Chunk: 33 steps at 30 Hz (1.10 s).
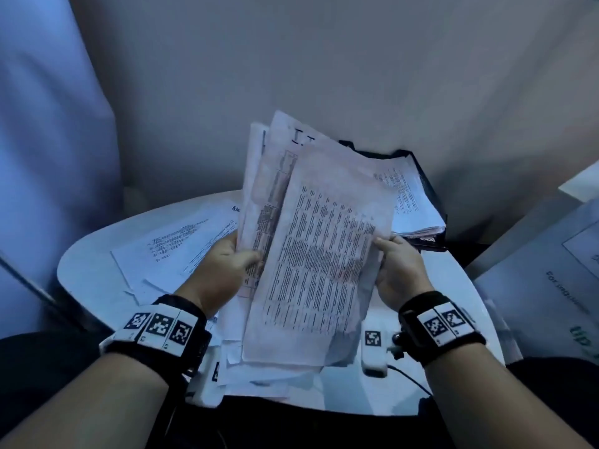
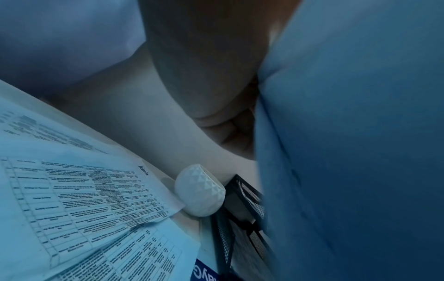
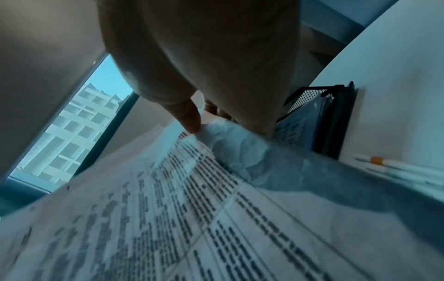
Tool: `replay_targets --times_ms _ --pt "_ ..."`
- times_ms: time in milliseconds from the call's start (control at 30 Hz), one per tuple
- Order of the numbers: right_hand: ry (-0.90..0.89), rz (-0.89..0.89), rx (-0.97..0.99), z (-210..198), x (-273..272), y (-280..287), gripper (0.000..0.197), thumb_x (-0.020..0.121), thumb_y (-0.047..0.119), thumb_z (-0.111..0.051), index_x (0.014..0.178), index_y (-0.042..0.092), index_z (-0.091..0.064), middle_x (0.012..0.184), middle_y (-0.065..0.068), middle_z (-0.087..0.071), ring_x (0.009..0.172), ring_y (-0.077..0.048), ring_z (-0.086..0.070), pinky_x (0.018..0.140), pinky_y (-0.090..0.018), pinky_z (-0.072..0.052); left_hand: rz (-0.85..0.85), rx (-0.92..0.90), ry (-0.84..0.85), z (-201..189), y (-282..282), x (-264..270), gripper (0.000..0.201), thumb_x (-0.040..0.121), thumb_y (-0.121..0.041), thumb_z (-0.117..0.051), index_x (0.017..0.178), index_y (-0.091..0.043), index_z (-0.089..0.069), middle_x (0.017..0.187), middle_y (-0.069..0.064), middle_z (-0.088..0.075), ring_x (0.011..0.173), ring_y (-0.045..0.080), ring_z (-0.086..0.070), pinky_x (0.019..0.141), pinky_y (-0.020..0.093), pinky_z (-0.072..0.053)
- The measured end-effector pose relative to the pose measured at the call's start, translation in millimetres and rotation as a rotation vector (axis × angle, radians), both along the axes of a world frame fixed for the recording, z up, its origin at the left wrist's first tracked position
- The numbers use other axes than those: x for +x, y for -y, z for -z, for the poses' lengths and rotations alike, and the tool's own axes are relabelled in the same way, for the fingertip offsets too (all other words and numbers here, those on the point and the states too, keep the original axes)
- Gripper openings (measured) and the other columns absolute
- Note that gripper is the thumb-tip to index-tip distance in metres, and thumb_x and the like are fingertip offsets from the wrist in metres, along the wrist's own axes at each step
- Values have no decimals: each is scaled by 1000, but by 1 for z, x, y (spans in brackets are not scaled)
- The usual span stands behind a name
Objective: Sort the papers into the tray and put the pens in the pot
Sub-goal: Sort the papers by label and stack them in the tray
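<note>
A loose sheaf of printed papers [image 1: 311, 241] is held up above the round white table [image 1: 87, 264]. My left hand [image 1: 227, 264] grips its left edge and my right hand [image 1: 398, 267] pinches its right edge, thumb on the top sheet [image 3: 216, 190]. Behind it stands the black mesh tray [image 1: 431, 189], holding a stack of papers [image 1: 408, 202]. In the left wrist view a white faceted pot [image 2: 199, 192] stands beside the tray [image 2: 240, 209]. Pens [image 3: 396, 165] lie on the table right of the tray in the right wrist view.
More printed sheets [image 1: 175, 247] lie spread over the table's left side and under my wrists. A small white device with a cable [image 1: 376, 354] sits near the front edge. A cardboard box [image 1: 551, 270] stands at the right. A window [image 3: 72, 136] shows in the right wrist view.
</note>
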State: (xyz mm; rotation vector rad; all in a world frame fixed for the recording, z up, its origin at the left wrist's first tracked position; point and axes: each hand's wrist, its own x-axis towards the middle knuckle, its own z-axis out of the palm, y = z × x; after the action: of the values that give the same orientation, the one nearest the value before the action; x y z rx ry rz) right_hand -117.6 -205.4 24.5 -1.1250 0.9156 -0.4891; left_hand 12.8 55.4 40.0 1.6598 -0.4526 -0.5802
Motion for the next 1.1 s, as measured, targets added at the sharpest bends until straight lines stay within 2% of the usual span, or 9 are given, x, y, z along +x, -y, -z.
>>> replay_targets --times_ms 100,167,233,300,400,633,833,933,1100 --pt "24 -31 39 8 7 -18 4 102 9 -56 103 11 -59 92 -8 -61 77 -22 -58 67 -36 -47 35 -16 -4 -1 1 -9 33 108 -31 -45 120 -14 -71 111 9 -78 108 29 -73 99 50 -57" --pt "35 -33 2 8 11 -27 13 102 7 -57 115 7 -58 104 -8 -64 88 -21 -63 76 -36 -51 69 -21 27 -1 -3 -11 75 92 -78 -40 133 -20 -65 128 3 -72 123 20 -65 110 48 -48" --pt "72 -30 -56 3 13 -35 24 100 3 -57 125 6 -59 117 -11 -70 103 -26 -70 86 -39 -57 117 -5 93 -2 -7 -11 95 74 -95 -37 128 -22 -65 128 0 -69 119 9 -64 107 38 -46" --pt "147 -65 -136 -8 14 -46 21 101 -1 -53 118 4 -64 111 -14 -76 99 -28 -74 81 -40 -61 136 82 207 -4 -8 -9 66 77 -86 -53 109 -30 -66 108 -7 -72 95 2 -69 91 30 -52" --pt "236 -79 -323 -16 16 -65 13 102 3 -53 107 4 -65 106 -19 -75 96 -32 -71 83 -42 -62 27 224 298 -3 -10 -2 12 99 -33 -67 105 -25 -73 96 -3 -75 89 14 -72 77 32 -57" --pt "307 -147 -538 -1 18 -106 11 100 15 -51 107 22 -56 108 -20 -66 98 -40 -64 87 -66 -54 -188 189 120 10 -28 13 25 88 -17 -70 101 5 -69 102 30 -71 81 25 -65 79 40 -53" --pt "232 -188 -511 9 14 -116 34 92 14 -58 108 44 -58 111 -20 -65 97 -24 -65 90 -60 -56 -273 157 29 8 -39 20 15 80 -2 -73 93 -8 -75 91 9 -78 90 31 -73 84 50 -60" --pt "152 -254 -510 17 15 -113 29 89 13 -55 102 39 -57 105 -17 -67 95 -30 -66 87 -65 -54 -275 134 5 6 -41 25 21 81 5 -64 96 -6 -73 94 10 -78 94 32 -72 85 49 -58" --pt "59 -399 -484 30 18 -111 54 85 1 -45 131 30 -54 116 1 -69 112 -19 -64 99 -52 -54 -158 321 44 17 -40 23 16 84 -1 -66 92 -10 -77 94 11 -77 93 32 -72 87 53 -59"
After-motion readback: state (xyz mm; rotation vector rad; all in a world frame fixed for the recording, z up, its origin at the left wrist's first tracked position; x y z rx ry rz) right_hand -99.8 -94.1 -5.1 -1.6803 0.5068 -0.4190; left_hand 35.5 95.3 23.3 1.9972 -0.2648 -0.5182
